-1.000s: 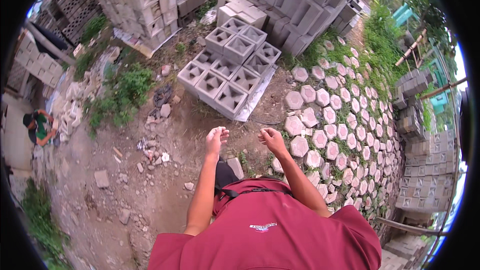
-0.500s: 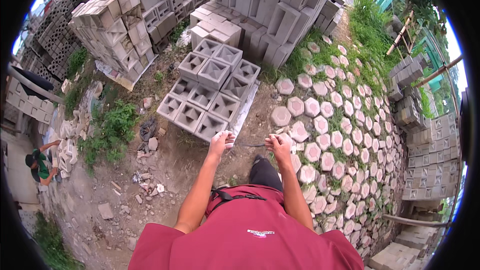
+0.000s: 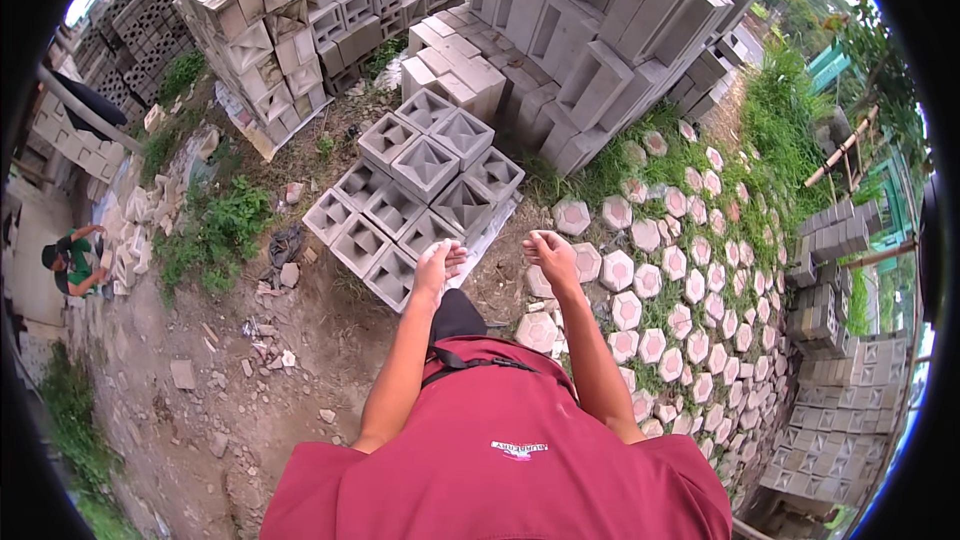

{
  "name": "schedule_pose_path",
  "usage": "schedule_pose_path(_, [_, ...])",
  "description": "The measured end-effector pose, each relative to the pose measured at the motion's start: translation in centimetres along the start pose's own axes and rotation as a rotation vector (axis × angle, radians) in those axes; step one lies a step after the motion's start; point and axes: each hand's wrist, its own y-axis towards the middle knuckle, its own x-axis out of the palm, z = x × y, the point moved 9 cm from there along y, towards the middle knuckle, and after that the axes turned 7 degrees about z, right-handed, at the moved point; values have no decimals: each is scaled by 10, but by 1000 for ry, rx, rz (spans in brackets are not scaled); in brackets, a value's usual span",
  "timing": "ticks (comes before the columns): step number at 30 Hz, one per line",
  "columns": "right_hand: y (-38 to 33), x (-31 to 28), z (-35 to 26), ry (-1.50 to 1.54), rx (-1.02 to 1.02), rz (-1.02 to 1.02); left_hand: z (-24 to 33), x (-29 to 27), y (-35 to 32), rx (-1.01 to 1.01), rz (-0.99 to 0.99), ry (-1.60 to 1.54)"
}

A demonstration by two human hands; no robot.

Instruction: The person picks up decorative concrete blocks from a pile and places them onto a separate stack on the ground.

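Note:
My left hand (image 3: 438, 265) is held out in front of me, fingers loosely curled in, at the near corner of a stack of grey concrete vent blocks (image 3: 393, 208) as the picture shows it. No contact with the blocks can be made out. My right hand (image 3: 552, 256) hangs to the right of that stack, above the edge of the hexagonal paving stones (image 3: 626, 310). Its fingers are curled too, and nothing shows in either hand. The blocks have pyramid-shaped recesses and are piled with a raised upper layer on a pale sheet (image 3: 492, 230).
Tall stacks of hollow concrete blocks (image 3: 600, 50) rise behind, with another pile (image 3: 265, 50) at the far left. Rubble (image 3: 268, 345) and weeds (image 3: 225, 230) lie leftward. A person in green (image 3: 78, 262) crouches by broken blocks at the left edge. More blocks (image 3: 835, 420) stand right.
The view has shifted, and the vent-block stack sits slightly lower and nearer my body. Both hands have risen a little in the picture, still curled. My dark-clad leg has moved from right to left.

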Motion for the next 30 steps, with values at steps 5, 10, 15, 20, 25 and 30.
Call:
schedule_pose_path(5, [85,14,-7,-13,-11,-61,13,19,76,8,71,-21])
schedule_pose_path(10, [195,8,-19,-104,-44,-147,30,53,184,-26,69,-15])
schedule_pose_path(15, [282,-3,-58,-99,9,-98,94,102,280,55,41,53])
schedule_pose_path(20, [350,0,-54,-145,120,-99,121,123,329,40,61,44])
schedule_pose_path(25, [420,53,-42,-287,181,-296,95,74,360,-25,307,-133])
schedule_pose_path(30, [503,83,-11,-482,226,-538,26,60,399,-159,589,-390])
